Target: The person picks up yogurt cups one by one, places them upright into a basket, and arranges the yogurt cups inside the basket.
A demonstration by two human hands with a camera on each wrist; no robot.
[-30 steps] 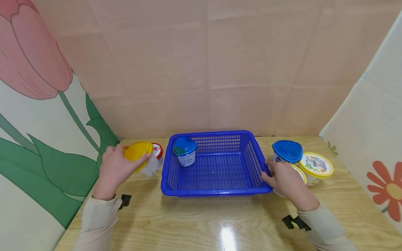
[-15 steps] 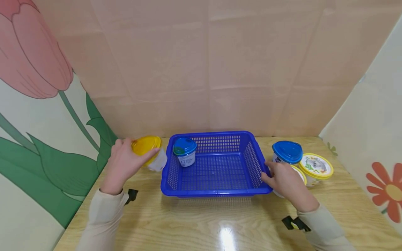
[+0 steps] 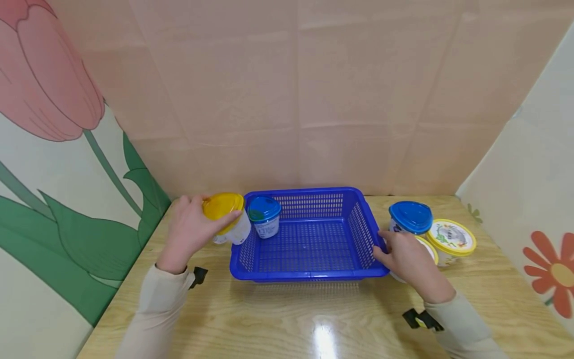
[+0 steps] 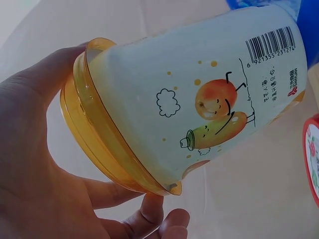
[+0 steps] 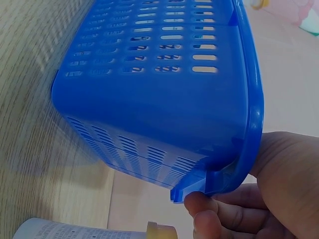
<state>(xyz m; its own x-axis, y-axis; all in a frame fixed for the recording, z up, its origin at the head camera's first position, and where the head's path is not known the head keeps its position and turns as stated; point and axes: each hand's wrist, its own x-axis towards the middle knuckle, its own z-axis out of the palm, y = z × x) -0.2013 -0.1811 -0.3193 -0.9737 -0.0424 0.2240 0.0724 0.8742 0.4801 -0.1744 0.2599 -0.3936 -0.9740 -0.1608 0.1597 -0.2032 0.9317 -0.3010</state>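
My left hand (image 3: 188,232) grips a white plastic cup (image 3: 240,231) by its yellow lid, thumb on the near side. The cup is tilted, its base over the left rim of a blue plastic basket (image 3: 309,274). Fruit drawings and a barcode show on its side in the left wrist view. At the basket's right rim, my right hand (image 3: 410,260) pinches the edge between thumb and fingers. Inside the basket, a blue-lidded cup (image 3: 267,228) stands upright in the back left corner. A red-lidded cup (image 4: 312,155) is mostly hidden behind the held cup in the head view.
Right of the basket stand a blue-lidded cup (image 3: 410,216) and a yellow-lidded cup (image 3: 451,236). Another yellow-lidded cup (image 3: 429,248) is partly covered by my right hand. All rest on a wooden table (image 3: 287,319), with a covered wall (image 3: 296,99) behind.
My left hand has moved right with the yellow-lidded cup, from beside the basket to its left rim. The right hand and the basket have stayed put.
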